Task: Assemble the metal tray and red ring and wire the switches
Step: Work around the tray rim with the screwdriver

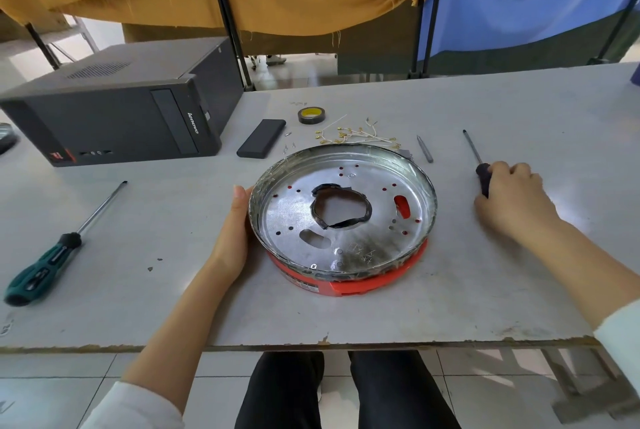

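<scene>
bracing metal tray [377, 170] with left hand [231, 238] | right hand [509, 200] fingers gripping screwdriver [476, 160]

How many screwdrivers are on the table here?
2. A green-handled one lies at the left, untouched. A dark-handled one lies at the right, its handle gripped by the right hand. The loose bit isn't counted.

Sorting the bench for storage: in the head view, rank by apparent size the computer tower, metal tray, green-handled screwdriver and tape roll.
1. computer tower
2. metal tray, nearer the camera, so the gap is unsure
3. green-handled screwdriver
4. tape roll
</scene>
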Demonstrator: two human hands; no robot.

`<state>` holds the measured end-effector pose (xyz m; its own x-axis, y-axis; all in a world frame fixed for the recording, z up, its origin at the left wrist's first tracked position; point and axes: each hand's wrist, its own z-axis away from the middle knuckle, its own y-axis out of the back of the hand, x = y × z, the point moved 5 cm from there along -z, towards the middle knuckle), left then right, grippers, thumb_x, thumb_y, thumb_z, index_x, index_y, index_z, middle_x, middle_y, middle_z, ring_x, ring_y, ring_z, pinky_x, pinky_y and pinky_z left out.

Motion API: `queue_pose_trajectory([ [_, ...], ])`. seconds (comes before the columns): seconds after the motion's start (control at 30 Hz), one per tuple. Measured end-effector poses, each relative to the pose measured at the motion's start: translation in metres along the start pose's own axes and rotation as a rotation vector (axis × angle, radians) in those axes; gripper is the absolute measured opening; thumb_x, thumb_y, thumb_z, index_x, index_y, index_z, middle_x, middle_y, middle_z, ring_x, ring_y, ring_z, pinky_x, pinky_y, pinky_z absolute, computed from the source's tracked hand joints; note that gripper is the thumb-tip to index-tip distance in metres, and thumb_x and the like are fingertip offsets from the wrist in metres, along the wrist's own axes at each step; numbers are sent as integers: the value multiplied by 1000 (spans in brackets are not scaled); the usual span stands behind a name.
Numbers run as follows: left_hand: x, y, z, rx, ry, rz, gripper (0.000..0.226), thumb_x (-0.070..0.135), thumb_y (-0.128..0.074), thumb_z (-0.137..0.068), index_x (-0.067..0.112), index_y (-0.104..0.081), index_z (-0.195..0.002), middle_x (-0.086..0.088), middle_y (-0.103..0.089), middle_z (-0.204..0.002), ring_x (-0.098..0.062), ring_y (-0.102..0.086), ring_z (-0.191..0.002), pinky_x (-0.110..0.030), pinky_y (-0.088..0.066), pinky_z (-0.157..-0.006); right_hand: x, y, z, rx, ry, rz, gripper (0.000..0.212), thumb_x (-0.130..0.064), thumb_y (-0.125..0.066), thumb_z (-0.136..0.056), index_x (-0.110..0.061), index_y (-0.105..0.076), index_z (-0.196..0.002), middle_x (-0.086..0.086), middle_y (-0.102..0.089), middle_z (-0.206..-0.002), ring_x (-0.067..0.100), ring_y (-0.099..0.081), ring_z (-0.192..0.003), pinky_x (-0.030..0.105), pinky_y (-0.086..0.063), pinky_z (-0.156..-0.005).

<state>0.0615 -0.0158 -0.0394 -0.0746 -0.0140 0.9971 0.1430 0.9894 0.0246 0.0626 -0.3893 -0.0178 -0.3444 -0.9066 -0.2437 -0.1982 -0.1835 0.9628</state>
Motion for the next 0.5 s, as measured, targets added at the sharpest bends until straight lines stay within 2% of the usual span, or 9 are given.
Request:
queue_pose_trajectory([
  [0.13,0,-1,-1,-23,-2,1,62,71,-15,-89,46,-66,-115,9,-66,-125,-10,-59,-120,-44,-36,-110,-7,-9,2,-7,20,-128,48,-7,-52,-88,-3,-37,-133,24,-37,-124,40,-38,-111,42,-38,-80],
  [0.23,-1,-1,-2,-43,-1,8,64,74,-19,-87,43,-64,-120,8,-63,-130,-11,-56,-125,-47,-31,-114,-11,-13,5,4,-9,-250,54,-10,-59,-84,-4,-37,-132,24,-35,-127,42,-39,-114,43,-39,-89],
  [0.4,-5,-1,-3,-55,3,-1,67,74,-21,-86,38,-60,-127,6,-60,-134,-13,-52,-128,-47,-29,-115,-16,-13,6,43,1,-160,46,-11,-55,-86,4,-38,-126,31,-46,-115,47,-46,-104,46,-41,-82],
  [0.5,-5,0,-4,-48,4,-10,69,73,-21,-87,35,-58,-130,6,-60,-134,-13,-52,-129,-47,-29,-115,-20,-9,8,70,-1,-245,35,-8,-48,-90,4,-37,-121,31,-44,-115,47,-49,-94,46,-43,-78],
])
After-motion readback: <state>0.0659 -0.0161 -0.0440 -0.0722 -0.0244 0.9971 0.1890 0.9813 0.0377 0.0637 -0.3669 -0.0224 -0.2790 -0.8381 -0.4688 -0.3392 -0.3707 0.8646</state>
